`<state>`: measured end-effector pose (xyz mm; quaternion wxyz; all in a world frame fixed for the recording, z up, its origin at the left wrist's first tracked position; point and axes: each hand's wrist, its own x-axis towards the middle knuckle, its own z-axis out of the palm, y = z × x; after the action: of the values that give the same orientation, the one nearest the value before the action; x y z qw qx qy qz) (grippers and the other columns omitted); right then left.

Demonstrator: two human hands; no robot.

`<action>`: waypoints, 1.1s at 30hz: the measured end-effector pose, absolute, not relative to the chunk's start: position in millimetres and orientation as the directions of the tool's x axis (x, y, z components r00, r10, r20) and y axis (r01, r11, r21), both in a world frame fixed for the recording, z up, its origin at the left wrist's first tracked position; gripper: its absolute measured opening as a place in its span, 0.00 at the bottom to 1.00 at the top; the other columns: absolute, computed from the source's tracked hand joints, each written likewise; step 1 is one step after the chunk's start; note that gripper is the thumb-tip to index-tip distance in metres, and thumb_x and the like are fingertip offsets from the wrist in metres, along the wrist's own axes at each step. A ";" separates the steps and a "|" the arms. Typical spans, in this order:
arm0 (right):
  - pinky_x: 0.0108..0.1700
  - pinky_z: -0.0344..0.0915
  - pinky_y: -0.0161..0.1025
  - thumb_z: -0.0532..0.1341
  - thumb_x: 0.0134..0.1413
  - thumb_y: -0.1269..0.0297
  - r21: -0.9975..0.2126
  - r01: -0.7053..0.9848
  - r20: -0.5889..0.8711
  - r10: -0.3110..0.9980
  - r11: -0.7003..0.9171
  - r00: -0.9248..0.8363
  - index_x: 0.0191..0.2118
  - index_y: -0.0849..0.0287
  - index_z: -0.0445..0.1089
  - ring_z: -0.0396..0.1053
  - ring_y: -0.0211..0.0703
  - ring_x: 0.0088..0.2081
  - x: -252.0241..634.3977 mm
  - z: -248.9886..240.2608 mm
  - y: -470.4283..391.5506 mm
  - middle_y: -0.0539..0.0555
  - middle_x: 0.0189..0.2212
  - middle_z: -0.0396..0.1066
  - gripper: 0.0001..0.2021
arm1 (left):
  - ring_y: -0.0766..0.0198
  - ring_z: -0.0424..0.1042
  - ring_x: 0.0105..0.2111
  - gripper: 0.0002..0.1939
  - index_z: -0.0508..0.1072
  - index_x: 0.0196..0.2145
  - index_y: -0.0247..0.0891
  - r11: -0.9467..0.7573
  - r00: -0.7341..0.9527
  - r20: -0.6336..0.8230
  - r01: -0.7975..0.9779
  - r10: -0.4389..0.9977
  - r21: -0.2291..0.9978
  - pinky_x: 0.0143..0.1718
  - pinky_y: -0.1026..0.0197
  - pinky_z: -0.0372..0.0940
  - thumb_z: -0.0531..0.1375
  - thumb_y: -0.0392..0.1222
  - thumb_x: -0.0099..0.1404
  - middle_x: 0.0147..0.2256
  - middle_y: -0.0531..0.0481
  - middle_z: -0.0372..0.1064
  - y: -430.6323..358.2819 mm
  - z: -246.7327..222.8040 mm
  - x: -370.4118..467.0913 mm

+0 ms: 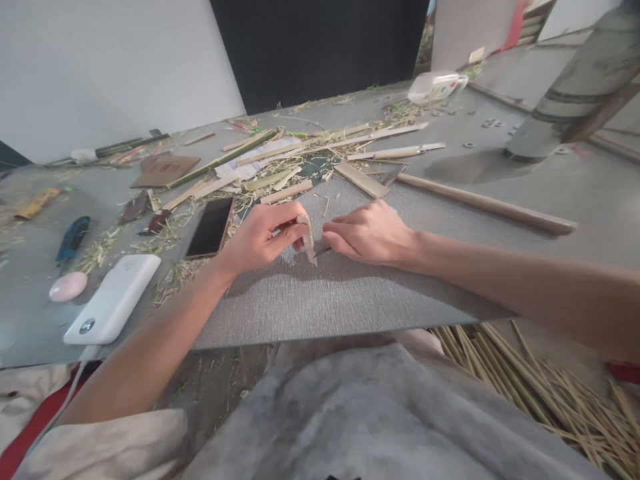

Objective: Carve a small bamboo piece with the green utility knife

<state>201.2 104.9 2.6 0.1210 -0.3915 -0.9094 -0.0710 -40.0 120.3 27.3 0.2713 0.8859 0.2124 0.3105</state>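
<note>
My left hand (260,235) pinches a small pale curved piece of bamboo (309,241) between thumb and fingers, its lower end close to the grey table mat (280,300). To the right of it, my right hand (373,233) is closed in a fist, knuckles up, around a thin dark-tipped tool (323,252). Only the tool's tip shows, pointing at the lower end of the bamboo piece; whether they touch I cannot tell. The rest of the tool is hidden in the fist. A flat bamboo slat (361,180) lies just beyond my right hand.
A phone (210,228), a white power bank (114,300) with a cable, a pink rounded object (68,287) and a blue cutter (73,238) lie left. Shavings and bamboo strips cover the back. A wooden rod (490,203) and an upright cylinder (565,93) stand right.
</note>
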 end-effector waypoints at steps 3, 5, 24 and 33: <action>0.29 0.38 0.42 0.36 0.73 0.51 -0.037 0.727 0.393 0.679 0.686 -0.621 0.31 0.60 0.70 0.50 0.38 0.23 196.7 5.8 103.9 0.53 0.25 0.68 0.31 | 0.65 0.74 0.28 0.11 0.72 0.34 0.39 -0.772 0.712 0.447 0.210 0.541 0.600 0.31 0.62 0.65 0.57 0.41 0.76 0.28 0.51 0.74 120.3 26.7 -39.8; 0.30 0.39 0.42 0.38 0.73 0.53 -0.054 0.727 0.424 0.675 0.684 -0.603 0.31 0.60 0.69 0.53 0.38 0.25 193.9 7.7 103.4 0.54 0.29 0.69 0.30 | 0.65 0.73 0.27 0.11 0.71 0.33 0.39 -0.774 0.708 0.452 0.213 0.543 0.596 0.31 0.62 0.65 0.57 0.41 0.76 0.27 0.52 0.73 120.6 26.1 -39.4; 0.31 0.36 0.44 0.40 0.76 0.53 -0.070 0.749 0.288 0.732 0.659 -0.618 0.33 0.61 0.73 0.56 0.36 0.25 194.9 9.2 102.3 0.56 0.34 0.75 0.31 | 0.64 0.75 0.28 0.11 0.72 0.34 0.39 -0.746 0.715 0.435 0.180 0.547 0.642 0.31 0.61 0.66 0.57 0.41 0.76 0.28 0.51 0.73 121.9 22.9 -38.6; 0.31 0.35 0.43 0.43 0.73 0.52 -0.046 0.747 0.245 0.733 0.663 -0.635 0.29 0.61 0.70 0.49 0.35 0.22 195.3 1.9 103.2 0.54 0.28 0.72 0.28 | 0.65 0.73 0.27 0.11 0.74 0.34 0.39 -0.769 0.719 0.448 0.187 0.532 0.612 0.30 0.62 0.64 0.57 0.41 0.76 0.28 0.50 0.74 120.2 26.4 -38.7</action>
<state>195.3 103.2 1.9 0.1219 -0.4093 -0.9037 -0.0296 -38.7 120.2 26.4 0.2730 0.8860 0.2029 0.3152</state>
